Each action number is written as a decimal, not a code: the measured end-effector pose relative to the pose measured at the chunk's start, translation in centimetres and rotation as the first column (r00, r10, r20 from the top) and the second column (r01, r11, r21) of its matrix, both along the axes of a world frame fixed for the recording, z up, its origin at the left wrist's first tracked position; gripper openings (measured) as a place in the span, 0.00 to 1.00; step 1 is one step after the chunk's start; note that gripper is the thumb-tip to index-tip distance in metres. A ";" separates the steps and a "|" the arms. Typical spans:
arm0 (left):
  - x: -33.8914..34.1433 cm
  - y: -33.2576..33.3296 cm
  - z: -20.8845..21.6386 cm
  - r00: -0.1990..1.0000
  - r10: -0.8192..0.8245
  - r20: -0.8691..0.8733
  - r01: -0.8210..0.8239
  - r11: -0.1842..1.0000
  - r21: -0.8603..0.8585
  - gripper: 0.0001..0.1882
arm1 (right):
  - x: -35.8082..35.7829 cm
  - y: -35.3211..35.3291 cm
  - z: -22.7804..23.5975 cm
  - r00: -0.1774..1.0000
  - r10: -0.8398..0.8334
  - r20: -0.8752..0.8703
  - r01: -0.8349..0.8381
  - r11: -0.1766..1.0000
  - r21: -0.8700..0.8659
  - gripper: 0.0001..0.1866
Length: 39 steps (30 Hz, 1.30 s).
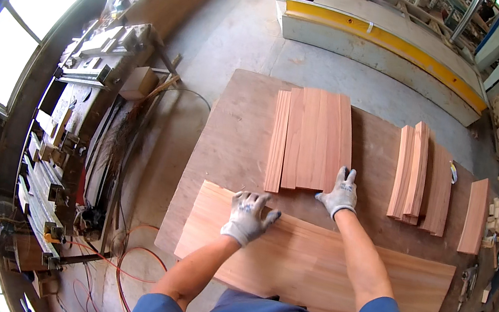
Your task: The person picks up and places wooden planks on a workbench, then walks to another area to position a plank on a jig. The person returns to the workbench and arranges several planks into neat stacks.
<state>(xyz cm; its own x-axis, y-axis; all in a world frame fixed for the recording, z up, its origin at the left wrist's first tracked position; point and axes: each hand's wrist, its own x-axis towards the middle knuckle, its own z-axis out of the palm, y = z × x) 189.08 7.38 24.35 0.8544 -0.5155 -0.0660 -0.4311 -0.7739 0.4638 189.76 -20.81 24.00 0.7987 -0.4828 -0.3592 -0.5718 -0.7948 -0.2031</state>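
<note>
My left hand [245, 216], in a pale grey work glove, is over the far edge of a long wooden panel [323, 264] lying along the near side of the table. Its fingers are apart and hold nothing. My right hand [340, 194], gloved the same way, has its fingers spread at the near right corner of a block of wooden boards [319, 141] set side by side. Left of that block, a narrow stack of wooden strips [278, 141] stands against it. Whether the left palm presses on the panel is hard to see.
The brown table [229, 121] also bears wooden strips [410, 173] and a single board [475, 215] on the right. A cluttered workbench [85, 112] with metal clamps stands left, near an orange hose [120, 266]. Beyond the table is a machine with a yellow edge [395, 42].
</note>
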 end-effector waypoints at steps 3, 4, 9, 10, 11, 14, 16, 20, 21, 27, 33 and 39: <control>3.8 -2.0 0.3 0.996 0.081 0.023 -0.082 0.996 0.045 0.41 | -0.3 0.1 0.4 1.000 -0.003 0.002 0.003 1.000 0.027 0.65; 5.0 -2.5 -0.5 0.994 0.104 0.029 -0.107 0.985 0.136 0.48 | -0.2 0.1 0.5 1.000 -0.003 0.013 0.003 0.999 0.034 0.64; 8.1 -4.6 -0.6 0.965 0.093 -0.246 -0.002 0.937 0.349 0.54 | -0.8 -0.8 -0.5 0.997 -0.010 0.082 0.001 0.994 0.107 0.65; 8.4 -4.7 -1.0 0.965 0.089 -0.245 -0.001 0.941 0.339 0.54 | -0.7 -1.0 -0.5 0.997 -0.008 0.083 -0.002 0.993 0.115 0.65; 8.7 -4.7 -1.3 0.966 0.085 -0.244 -0.001 0.945 0.328 0.54 | -0.5 -1.2 -0.6 0.997 -0.005 0.083 -0.006 0.992 0.123 0.65; 8.8 -4.6 -1.6 0.980 0.048 -0.193 0.004 0.966 0.259 0.55 | -0.6 -1.3 -1.1 0.996 -0.001 0.094 -0.010 0.994 0.110 0.65; 8.8 -4.4 -1.8 0.982 0.041 -0.183 -0.001 0.977 0.214 0.56 | -0.3 -1.5 -1.1 0.995 0.002 0.098 -0.014 0.992 0.123 0.66; 8.8 -4.0 -3.0 0.988 0.040 -0.152 -0.015 0.986 0.166 0.56 | 0.3 -1.8 -0.9 0.995 0.025 0.101 -0.036 0.993 0.110 0.65; 8.9 -4.0 -3.1 0.990 0.038 -0.134 -0.016 0.986 0.164 0.57 | 0.4 -1.7 -0.7 0.995 0.034 0.097 -0.043 0.995 0.089 0.65; 9.0 -4.7 -3.2 0.991 0.032 -0.132 -0.009 0.985 0.171 0.59 | 0.2 -1.6 -1.2 0.994 0.020 0.106 -0.028 0.997 0.072 0.65; 11.8 -3.9 -2.0 0.975 0.015 -0.221 0.034 0.976 0.215 0.59 | -0.6 1.6 -2.0 0.989 -0.072 0.132 0.064 0.996 0.062 0.64; 12.2 -4.9 0.4 0.939 0.075 -0.335 0.025 0.959 0.283 0.60 | 0.1 0.5 -1.9 0.996 -0.010 0.090 0.005 0.999 0.052 0.63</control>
<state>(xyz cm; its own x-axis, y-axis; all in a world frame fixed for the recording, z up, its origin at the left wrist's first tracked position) 201.26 2.52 24.78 0.7669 -0.4123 -0.4918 -0.2651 -0.9014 0.3422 189.88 -20.29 22.05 0.8257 -0.4713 -0.3101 -0.5548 -0.7779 -0.2951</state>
